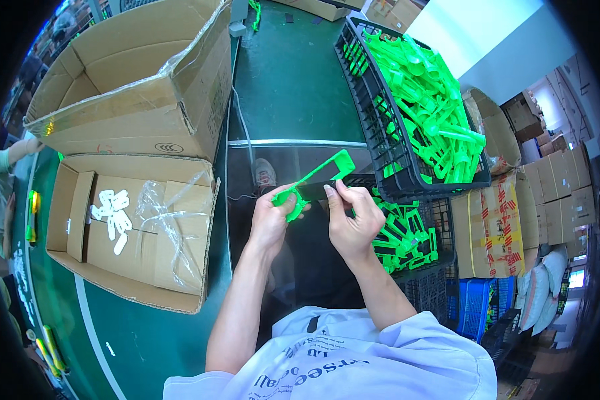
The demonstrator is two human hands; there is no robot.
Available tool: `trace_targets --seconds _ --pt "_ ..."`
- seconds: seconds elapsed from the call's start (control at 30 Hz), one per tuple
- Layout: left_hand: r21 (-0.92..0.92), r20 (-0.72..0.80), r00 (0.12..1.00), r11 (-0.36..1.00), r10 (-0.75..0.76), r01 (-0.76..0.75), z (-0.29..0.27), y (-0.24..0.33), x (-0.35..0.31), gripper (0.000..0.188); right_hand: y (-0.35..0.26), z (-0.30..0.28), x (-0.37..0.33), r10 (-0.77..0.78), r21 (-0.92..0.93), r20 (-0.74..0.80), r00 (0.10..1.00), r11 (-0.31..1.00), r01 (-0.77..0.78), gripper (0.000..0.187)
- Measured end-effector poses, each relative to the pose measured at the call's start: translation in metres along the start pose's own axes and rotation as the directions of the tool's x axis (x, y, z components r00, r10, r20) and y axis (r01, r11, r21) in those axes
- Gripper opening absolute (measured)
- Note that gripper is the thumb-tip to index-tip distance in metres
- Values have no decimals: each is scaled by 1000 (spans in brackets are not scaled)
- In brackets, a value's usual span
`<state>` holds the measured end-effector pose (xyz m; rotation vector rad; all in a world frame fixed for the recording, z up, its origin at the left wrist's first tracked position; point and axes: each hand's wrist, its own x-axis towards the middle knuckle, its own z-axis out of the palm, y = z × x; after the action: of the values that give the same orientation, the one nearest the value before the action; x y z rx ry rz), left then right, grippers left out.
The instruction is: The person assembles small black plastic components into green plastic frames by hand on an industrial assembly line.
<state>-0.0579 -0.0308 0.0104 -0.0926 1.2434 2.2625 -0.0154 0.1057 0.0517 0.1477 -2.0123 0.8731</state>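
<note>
Green plastic part (317, 175), glossy and moulded, is held up between both hands over the gap beside the green table (293, 87): a flat strip ending in an open rectangular frame at its upper end. Its lower end is gripped in the left hand (271, 223), fingers curled round it with the thumb pressed on top, so that end's shape is hidden. The right hand (351, 223) is pinched on the strip's middle, thumb and forefinger closed narrowly; whether something dark is also held there cannot be told.

Just to the right, a black lattice crate (373, 127) is heaped with like green parts, and a second black crate (425, 267) below it is partly covered by the first, only part of its load showing. To the left, a shallow cardboard box (73, 200) is seen with small white pieces (113, 213) and crumpled clear film (163, 213); the pieces' form is too small to make out. Above it a larger cardboard box (140, 127) stands open, its inside cut off from view.
</note>
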Motion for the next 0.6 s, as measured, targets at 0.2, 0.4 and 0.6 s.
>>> trace_targets --seconds 0.2,0.4,0.6 --pt "-22 3 1000 1000 -4 4 -2 2 2 26 1 3 3 76 36 -25 997 997 -75 13" --pt "-15 0 1000 1000 0 0 -4 2 1 25 0 6 1 2 -21 26 1000 1000 -2 13" --pt "24 -23 998 998 61 -61 -8 0 1 19 8 7 9 112 -196 62 992 976 -98 9"
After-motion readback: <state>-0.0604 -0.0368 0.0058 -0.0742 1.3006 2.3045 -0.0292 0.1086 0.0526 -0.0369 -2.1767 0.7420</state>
